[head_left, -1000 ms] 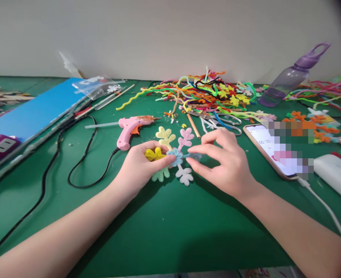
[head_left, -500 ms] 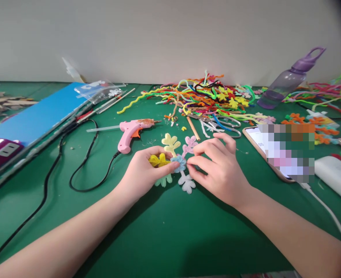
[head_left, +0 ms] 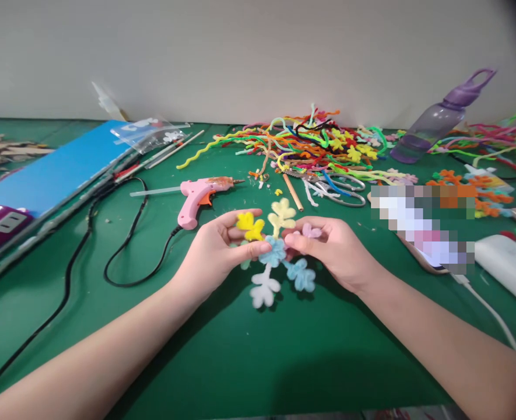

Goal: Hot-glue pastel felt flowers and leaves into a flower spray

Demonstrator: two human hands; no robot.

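Observation:
A fuzzy snowflake shape with a light blue centre is held above the green table. Its several arms are bright yellow, pale yellow, pink, light blue, white and green. My left hand pinches it from the left, thumb on the centre, with the yellow arm over the fingers and the green arm mostly hidden beneath. On the other side my right hand grips it near the centre, its thumb on top and the pink arm lying over its fingers. The light blue and white arms hang free at the front.
A pink glue gun with a black cord lies left of centre. Behind are heaped pipe cleaners and scissors. Rightward are a phone, a white device and a purple bottle. A blue sheet lies left.
The snowflake has turned clockwise, and its light blue arm now shows at the lower right. My right hand has gone from raised fingers beside the centre to a thumb-on-top grip.

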